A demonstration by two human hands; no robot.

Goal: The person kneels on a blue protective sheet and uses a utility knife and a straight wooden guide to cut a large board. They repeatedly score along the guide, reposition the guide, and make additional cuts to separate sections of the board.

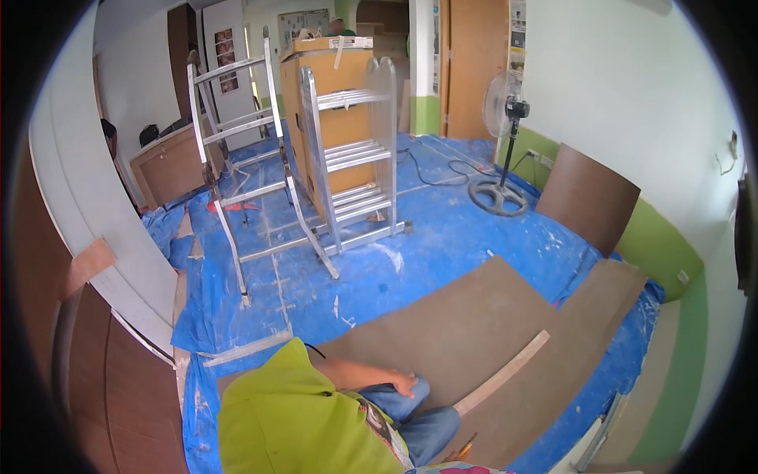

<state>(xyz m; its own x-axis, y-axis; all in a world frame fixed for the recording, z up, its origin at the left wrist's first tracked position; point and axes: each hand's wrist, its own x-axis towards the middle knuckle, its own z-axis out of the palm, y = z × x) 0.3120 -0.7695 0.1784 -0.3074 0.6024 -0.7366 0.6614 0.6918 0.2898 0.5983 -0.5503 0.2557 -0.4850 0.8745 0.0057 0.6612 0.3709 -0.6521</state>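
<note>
My left hand [404, 384] rests on my jeans-covered knee [412, 399], its fingers loosely bent and apart, with nothing in them. Low in the picture, my right hand [453, 457] is partly cut off by the frame edge. A slim yellow pencil [467, 448] with a dark tip sticks up from its fingers. Past my knees lies a large brown board [474, 312], flat on the blue plastic sheet [442, 229]. A pale narrow wooden strip [505, 371] crosses the board slantwise, its near end beside my knee. My lime-green shirt [292, 419] fills the lower left.
An unfolded metal ladder [245, 193] and a folded one [357, 154] stand beyond me by a tall cardboard box [292, 91]. A pedestal fan [505, 142] stands at the right wall, a cable near it. Beside it leans a brown panel [588, 197].
</note>
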